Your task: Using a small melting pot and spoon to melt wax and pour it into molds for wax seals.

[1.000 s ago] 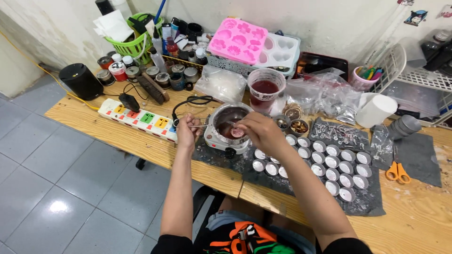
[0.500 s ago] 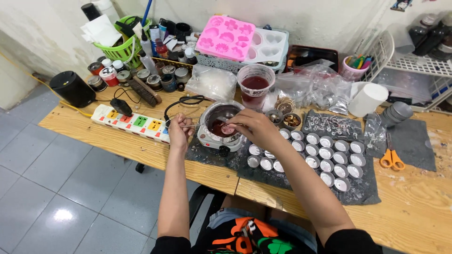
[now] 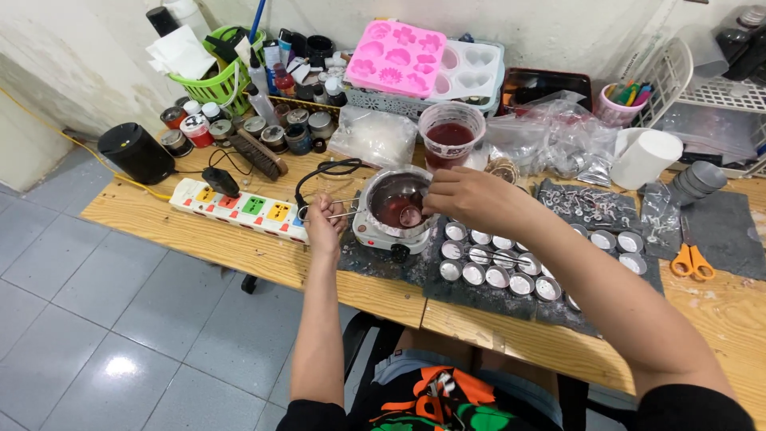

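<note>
black sleeves, orange-green patterned shorts

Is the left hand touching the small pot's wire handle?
Touching: the head view shows the left hand closed around the wire handle of the small pot.

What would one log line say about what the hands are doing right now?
left hand: holds pot handle | right hand: dips small scoop in red liquid | pot: on small burner
</note>
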